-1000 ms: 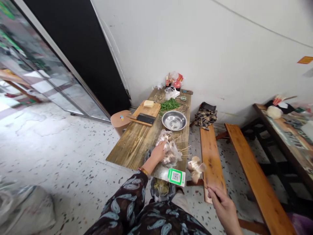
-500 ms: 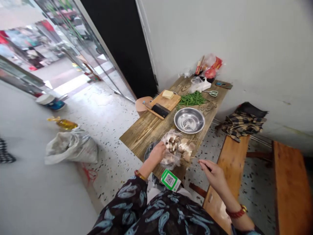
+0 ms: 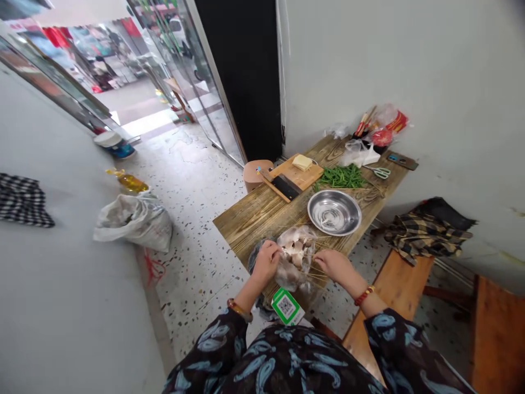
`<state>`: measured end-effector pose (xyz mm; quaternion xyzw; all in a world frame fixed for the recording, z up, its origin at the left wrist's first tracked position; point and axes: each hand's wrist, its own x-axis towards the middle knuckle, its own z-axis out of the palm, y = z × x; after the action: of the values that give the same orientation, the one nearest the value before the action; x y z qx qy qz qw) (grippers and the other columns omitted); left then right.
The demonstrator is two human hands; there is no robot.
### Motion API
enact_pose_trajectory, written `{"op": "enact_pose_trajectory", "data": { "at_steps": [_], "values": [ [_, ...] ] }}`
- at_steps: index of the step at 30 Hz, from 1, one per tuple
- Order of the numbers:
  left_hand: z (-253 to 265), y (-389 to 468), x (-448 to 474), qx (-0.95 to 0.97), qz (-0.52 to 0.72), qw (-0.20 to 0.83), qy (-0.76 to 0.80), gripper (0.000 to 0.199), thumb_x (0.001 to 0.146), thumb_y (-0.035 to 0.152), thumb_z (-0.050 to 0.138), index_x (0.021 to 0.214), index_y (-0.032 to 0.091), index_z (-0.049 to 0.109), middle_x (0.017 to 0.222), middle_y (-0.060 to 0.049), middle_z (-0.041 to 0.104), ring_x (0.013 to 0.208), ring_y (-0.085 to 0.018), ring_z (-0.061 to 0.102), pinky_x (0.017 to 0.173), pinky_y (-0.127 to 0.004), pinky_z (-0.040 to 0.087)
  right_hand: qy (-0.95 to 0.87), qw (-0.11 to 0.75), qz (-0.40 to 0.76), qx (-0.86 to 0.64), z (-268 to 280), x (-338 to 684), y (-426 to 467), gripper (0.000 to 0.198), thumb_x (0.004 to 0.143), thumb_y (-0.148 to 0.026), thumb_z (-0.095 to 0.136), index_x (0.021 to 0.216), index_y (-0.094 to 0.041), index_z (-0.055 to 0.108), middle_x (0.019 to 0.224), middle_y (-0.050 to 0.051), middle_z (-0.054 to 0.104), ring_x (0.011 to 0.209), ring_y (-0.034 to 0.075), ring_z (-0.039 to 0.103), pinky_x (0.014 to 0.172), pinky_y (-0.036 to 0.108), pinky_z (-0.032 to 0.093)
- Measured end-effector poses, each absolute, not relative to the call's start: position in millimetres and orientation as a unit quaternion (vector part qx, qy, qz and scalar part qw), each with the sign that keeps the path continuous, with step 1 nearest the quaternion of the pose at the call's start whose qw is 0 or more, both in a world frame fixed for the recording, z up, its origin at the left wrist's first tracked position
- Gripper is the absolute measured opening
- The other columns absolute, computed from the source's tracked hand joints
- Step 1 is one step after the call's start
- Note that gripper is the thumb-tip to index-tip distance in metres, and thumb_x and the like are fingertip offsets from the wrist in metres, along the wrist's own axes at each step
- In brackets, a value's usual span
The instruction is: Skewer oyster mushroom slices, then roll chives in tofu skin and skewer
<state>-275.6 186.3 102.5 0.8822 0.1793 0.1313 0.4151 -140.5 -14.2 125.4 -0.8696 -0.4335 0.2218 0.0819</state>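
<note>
Head view: mushrooms [image 3: 296,253] lie in a plastic bag [image 3: 289,275] by the tabletop's [image 3: 241,225] near edge; thin sticks [image 3: 315,276] beside it point lengthwise toward the right edge. The left hand's [image 3: 266,261] fingers, bent narrow, touch the bag; the right hand's [image 3: 335,266] are pinched, contents hidden. Wood grain shows leftward; a steel bowl [image 3: 348,207] sits beyond.

The mushrooms [image 3: 298,251] show brown and cream, the sleeve [image 3: 211,345] blue-on-black paisley.
</note>
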Motion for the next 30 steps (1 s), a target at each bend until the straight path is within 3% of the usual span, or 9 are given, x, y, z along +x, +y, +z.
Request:
{"op": "enact_pose_trajectory", "data": {
  "at_steps": [4,8,18,22,27,30],
  "values": [
    [98.7,189.9,-282.3,0.878,0.137,0.431,0.154,0.021,0.082,0.009,0.045,0.08,0.018,0.064,0.089,-0.004,0.057,0.088,-0.015,0.054,0.083,-0.028,0.044,-0.432,0.035,0.241,-0.869,120.1,-147.5,4.4,0.023,0.093,-0.028,0.05,0.085,-0.018,0.069,0.086,0.005,0.071,0.085,0.018,0.065,0.077,0.03,0.046],
    [97.5,191.8,-288.9,0.878,0.127,0.439,0.143,0.021,0.083,0.011,0.045,0.081,0.018,0.064,0.091,-0.004,0.059,0.09,-0.015,0.055,0.087,-0.028,0.044,-0.422,0.014,0.231,-0.876,121.2,-161.8,15.6,0.023,0.094,-0.034,0.052,0.099,-0.015,0.064,0.099,0.005,0.067,0.09,0.017,0.064,0.082,0.039,0.05],
    [90.1,191.9,-297.2,0.87,0.111,0.466,0.119,0.023,0.08,0.008,0.045,0.082,0.019,0.065,0.097,-0.005,0.065,0.097,-0.016,0.058,0.092,-0.03,0.044,-0.412,-0.012,0.217,-0.885,119.2,-188.8,36.6,0.027,0.092,-0.031,0.056,0.114,-0.017,0.059,0.116,0.008,0.061,0.098,0.02,0.062,0.084,0.04,0.052],
    [86.4,188.5,-290.9,0.864,0.104,0.473,0.137,0.022,0.081,0.011,0.044,0.082,0.019,0.065,0.101,-0.005,0.067,0.1,-0.017,0.059,0.095,-0.032,0.044,-0.436,-0.004,0.233,-0.869,107.4,-177.2,47.4,0.028,0.092,-0.031,0.056,0.116,-0.017,0.058,0.118,0.008,0.06,0.099,0.02,0.061,0.084,0.041,0.052],
    [80.0,174.1,-277.9,0.856,0.074,0.48,0.176,0.019,0.079,0.013,0.045,0.075,0.019,0.062,0.091,-0.004,0.07,0.088,-0.016,0.063,0.084,-0.028,0.048,-0.499,0.039,0.27,-0.822,93.7,-154.8,50.2,0.026,0.092,-0.032,0.056,0.112,-0.016,0.06,0.112,0.007,0.063,0.095,0.019,0.063,0.081,0.04,0.053],
    [80.2,164.0,-272.0,0.829,0.065,0.498,0.247,0.017,0.078,0.014,0.045,0.075,0.019,0.06,0.096,-0.005,0.071,0.091,-0.017,0.064,0.081,-0.029,0.049,-0.536,0.089,0.285,-0.79,98.7,-116.7,31.9,0.022,0.093,-0.033,0.053,0.104,-0.02,0.067,0.104,0.005,0.068,0.094,0.017,0.063,0.084,0.033,0.05]
  ]
}}
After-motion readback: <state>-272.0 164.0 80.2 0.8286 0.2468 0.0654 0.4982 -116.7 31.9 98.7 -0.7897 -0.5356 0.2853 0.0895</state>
